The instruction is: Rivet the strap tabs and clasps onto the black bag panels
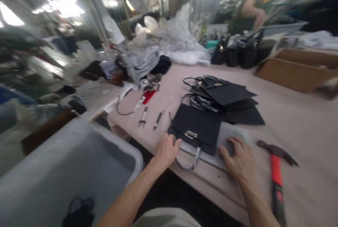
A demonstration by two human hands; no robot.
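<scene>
"From the worn camera's view, where's the bag?"

"Black bag, flat at the table's near edge, between the hands! Its patterned handle loops out over that edge."

"And the fingers?"

"Left hand: fingers curled in at the bag's near left corner. Pinched tight? Can't tell from here. Right hand: thumb and fingers apart, over the pale slab just right of the bag."

"How would you handle it?"

"Steady that corner with a light left hand, I'd say, keep the panel flat and the handle untwisted. Mind the metal clasp; it looks easily scratched. And I'd keep the bag off the hammer, over on the right."

"Any brand on show?"

"None I can read! The clasp has a shape, no letters I can make out. The small plate on the far bag pile? Too tiny."

"That white strip on the left?"

"Dark marks along it, could be writing, but blurred beyond reading. Nothing legible on the hammer's red-and-black grip either."
</scene>
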